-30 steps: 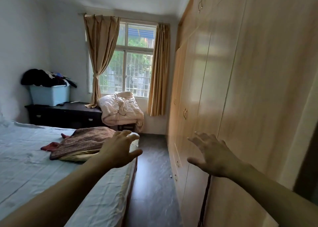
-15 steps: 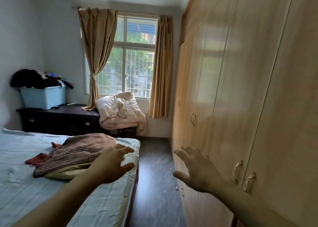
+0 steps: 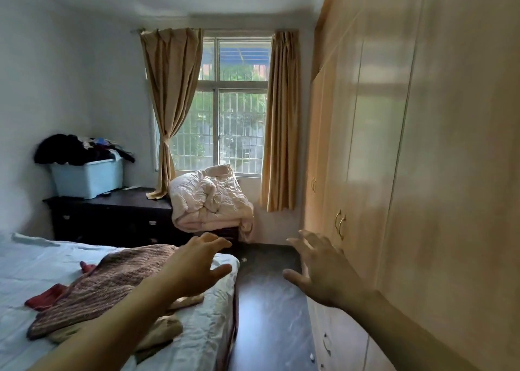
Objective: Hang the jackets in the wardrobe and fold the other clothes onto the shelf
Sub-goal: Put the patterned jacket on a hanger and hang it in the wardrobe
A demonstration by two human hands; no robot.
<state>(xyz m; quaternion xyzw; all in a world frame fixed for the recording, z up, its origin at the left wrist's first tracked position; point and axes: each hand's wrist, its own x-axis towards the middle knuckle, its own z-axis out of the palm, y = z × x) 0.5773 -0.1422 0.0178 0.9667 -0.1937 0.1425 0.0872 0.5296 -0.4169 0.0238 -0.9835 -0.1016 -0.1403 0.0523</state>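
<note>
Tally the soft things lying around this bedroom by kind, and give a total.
Curtains: 2
Garments on the bed: 3, namely brown knit, red piece, cream piece
Quilts: 1
Clothes heaps in the blue bin: 1
Total: 7

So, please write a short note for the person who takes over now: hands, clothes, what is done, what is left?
Left hand and right hand: open, holding nothing, raised in front.
Clothes: brown knitted garment and red cloth lie in a pile on the bed; more clothes heaped on the blue bin.
Wardrobe: visible doors closed.
Done: nothing visible.
Left: open wardrobe, hang jackets, fold the rest.
</note>
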